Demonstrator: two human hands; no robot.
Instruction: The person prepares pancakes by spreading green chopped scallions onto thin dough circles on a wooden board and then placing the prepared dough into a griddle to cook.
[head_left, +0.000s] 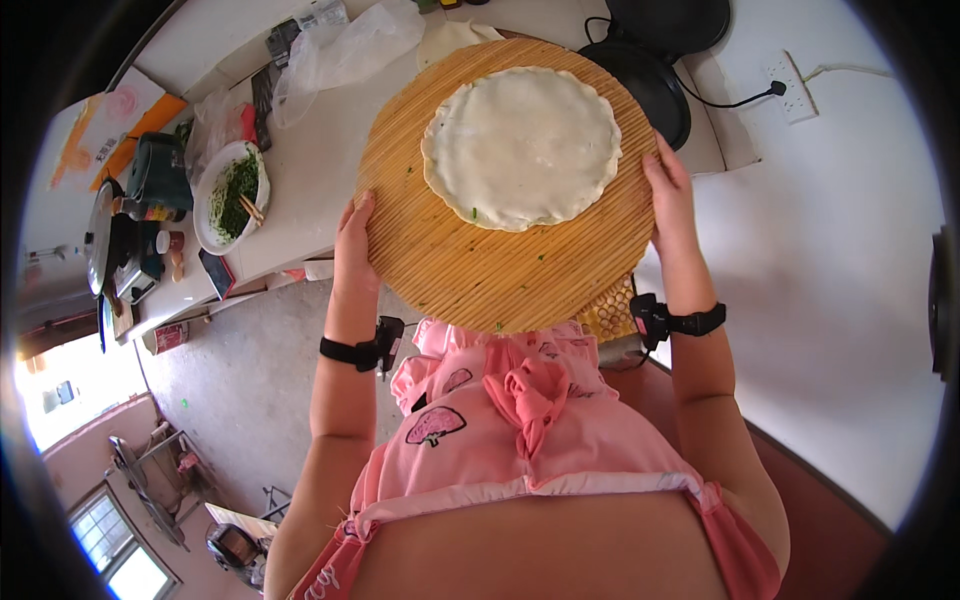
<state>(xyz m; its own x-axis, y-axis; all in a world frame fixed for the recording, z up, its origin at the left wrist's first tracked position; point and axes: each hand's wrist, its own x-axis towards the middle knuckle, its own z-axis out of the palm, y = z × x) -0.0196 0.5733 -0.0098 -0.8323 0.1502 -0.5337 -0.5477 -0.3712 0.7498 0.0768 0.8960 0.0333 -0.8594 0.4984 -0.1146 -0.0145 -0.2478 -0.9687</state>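
Note:
Both my hands hold a round ribbed wooden board (450, 262) by its sides, above the counter's front edge. My left hand (356, 240) grips its left rim, thumb on top; my right hand (669, 187) grips the right rim the same way. A large flat round of filled-looking dough (525, 146) with a crimped edge lies on the board's far half. Small green bits are scattered on the wood. Just past my right hand, a black electric griddle (649, 90) stands with its lid raised. Part of a thin dough sheet (454, 41) shows behind the board.
On the counter (319, 165) at left stand a white bowl of chopped greens (238, 191) with chopsticks, a small jar (170, 241), a phone-like dark slab (217, 274) and plastic bags (360, 52). A black power cord runs to the wall socket (793, 86). Egg trays (609, 311) sit below the board.

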